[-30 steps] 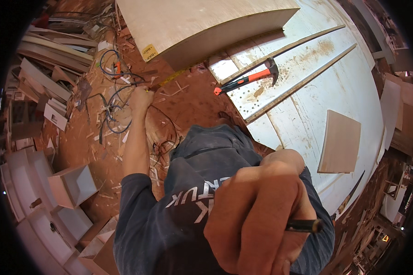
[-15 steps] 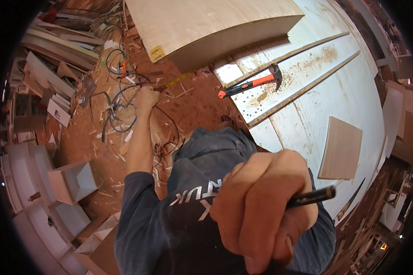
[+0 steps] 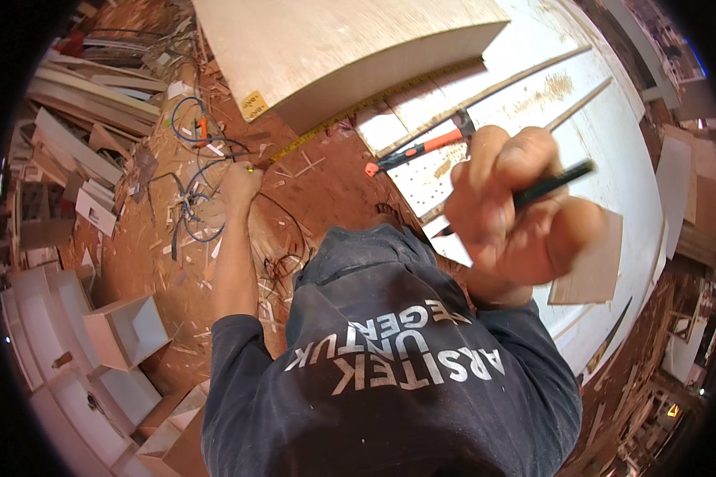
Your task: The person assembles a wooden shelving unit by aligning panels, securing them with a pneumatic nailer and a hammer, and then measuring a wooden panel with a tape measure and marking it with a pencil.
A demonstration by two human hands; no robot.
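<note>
1. The right hand (image 3: pixel 517 215), centre right of the frame, has its fingers clamped on a dark pencil (image 3: pixel 550 184).
2. The pencil's long axis runs lower left to upper right; which end is the tip is unclear.
3. The left hand (image 3: pixel 241 184), upper left, is closed on a yellow tape measure (image 3: pixel 350 115) stretched toward the upper right.

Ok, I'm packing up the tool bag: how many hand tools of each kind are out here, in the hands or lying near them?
Pencil: 1, in the right hand
Tape measure: 1, held by the left hand
Hammer: 1, lying on the white panel
Total: 3
</note>
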